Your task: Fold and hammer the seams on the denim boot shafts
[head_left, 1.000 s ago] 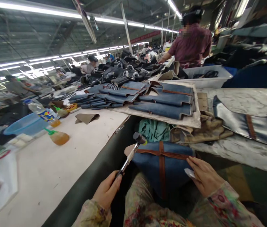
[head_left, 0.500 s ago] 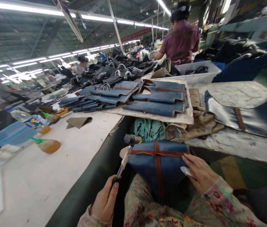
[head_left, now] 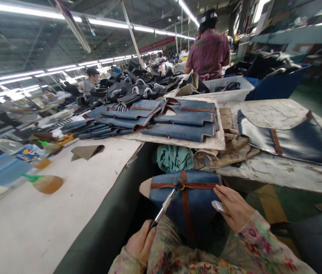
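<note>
My left hand (head_left: 141, 241) is closed round the black grip of a hammer (head_left: 166, 203). The hammer's dark head (head_left: 177, 183) is over the brown strip of a blue leather bag piece (head_left: 161, 196), near where two brown strips cross; whether it touches, I cannot tell. This piece lies across my lap, with a pale rounded end at its left. My right hand (head_left: 233, 207) lies on the piece's right part with fingers stretched out, fingertips at the end of the crosswise strip. Something whitish sits at its thumb, a cover or a small tool; I cannot tell which.
Stacked blue leather pieces (head_left: 184, 121) lie ahead on a board. Green cloth (head_left: 174, 158) sits beside camouflage fabric (head_left: 226, 150). A glossy dark panel (head_left: 292, 140) is at right. An orange-filled glue bottle (head_left: 48, 183) lies on the left table. A co-worker (head_left: 209, 49) stands beyond.
My left hand has moved right, bringing the hammer head right and down from the piece's left end to near the strip crossing. My right hand stays on the piece. The view has shifted slightly.
</note>
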Tool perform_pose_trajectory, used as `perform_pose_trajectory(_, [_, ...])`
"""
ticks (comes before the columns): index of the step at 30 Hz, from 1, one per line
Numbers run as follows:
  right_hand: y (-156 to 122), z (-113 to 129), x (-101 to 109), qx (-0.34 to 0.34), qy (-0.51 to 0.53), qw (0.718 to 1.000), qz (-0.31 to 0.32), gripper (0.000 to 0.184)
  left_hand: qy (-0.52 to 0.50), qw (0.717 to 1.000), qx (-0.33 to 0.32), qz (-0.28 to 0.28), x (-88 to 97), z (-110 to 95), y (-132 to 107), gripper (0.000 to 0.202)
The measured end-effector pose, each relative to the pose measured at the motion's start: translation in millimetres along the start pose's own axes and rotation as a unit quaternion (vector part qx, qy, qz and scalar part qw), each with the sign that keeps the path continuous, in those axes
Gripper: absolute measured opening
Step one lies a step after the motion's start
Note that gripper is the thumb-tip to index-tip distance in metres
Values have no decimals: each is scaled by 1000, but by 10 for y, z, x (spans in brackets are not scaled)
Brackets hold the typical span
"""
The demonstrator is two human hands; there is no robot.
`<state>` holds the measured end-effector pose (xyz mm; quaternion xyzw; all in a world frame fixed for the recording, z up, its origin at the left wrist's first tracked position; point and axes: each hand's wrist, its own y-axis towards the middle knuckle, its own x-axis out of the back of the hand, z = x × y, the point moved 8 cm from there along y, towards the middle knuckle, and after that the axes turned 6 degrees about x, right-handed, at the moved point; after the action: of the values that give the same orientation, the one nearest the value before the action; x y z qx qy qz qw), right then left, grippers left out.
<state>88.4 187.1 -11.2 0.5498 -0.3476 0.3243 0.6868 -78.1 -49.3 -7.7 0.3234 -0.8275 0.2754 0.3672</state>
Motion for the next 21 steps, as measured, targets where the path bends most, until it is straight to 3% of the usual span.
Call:
perform_pose_trajectory(6, [-22, -17, -4, -12, 12, 1000, -5, 43, -10, 996, -22, -83, 210, -72, -31, 45])
perform_pose_trajectory(11, [-5, 1, 20, -6, 7, 1000, -12, 42, 47, 999, -20, -6, -9, -130, 15, 36])
perform_pose_trajectory(15, [-16, 7, 24, -10, 12, 1000, -2, 43, -4, 998, -33, -61, 131, -209, 25, 40])
perform_pose_trajectory(17, [-25, 5, 22, -13, 13, 1000, 2, 44, 0, 998, -27, -61, 139, -208, 25, 39])
perform_pose_trajectory(21, [-16, -11, 22, -21, 8, 1000, 2, 44, 36, 999, -11, 17, -48, -160, 60, 33])
